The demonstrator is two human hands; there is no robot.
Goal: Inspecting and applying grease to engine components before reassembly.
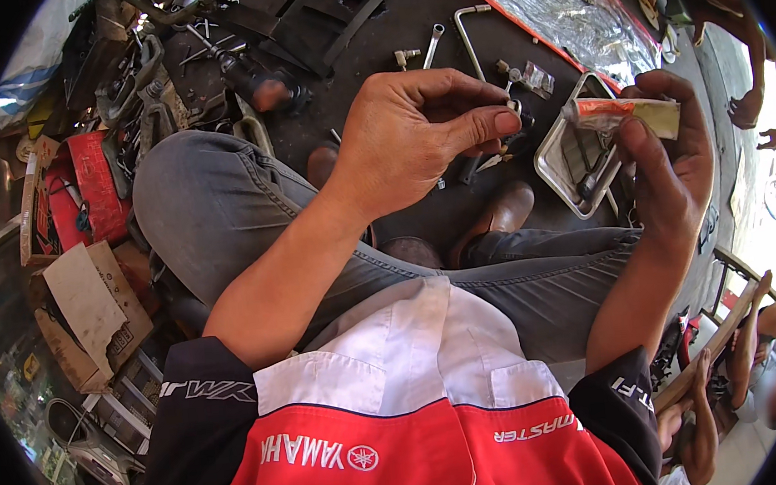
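1. Right hand (672,165): fingers and thumb clamped on an orange-and-yellow packet (604,109), its orange end jutting left past the thumb.
2. Left hand (416,135): fingers and thumb pinched on a small metal piece (513,105) between their tips.

passage: between left fingers (494,125) and right fingers (641,142) | obstacles below: tray (555,185), plastic packet (536,79)

Clear plastic sheet (575,18) with orange edge, upper right of frame. Shiny wrench (433,47), top middle; bent metal rod (467,40) near it. Dark tool (252,82), upper left. Red box (96,185), left side; torn cardboard (92,307) below it. Other person's arm (758,72), upper right. Someone's bare arms (701,414), lower right.
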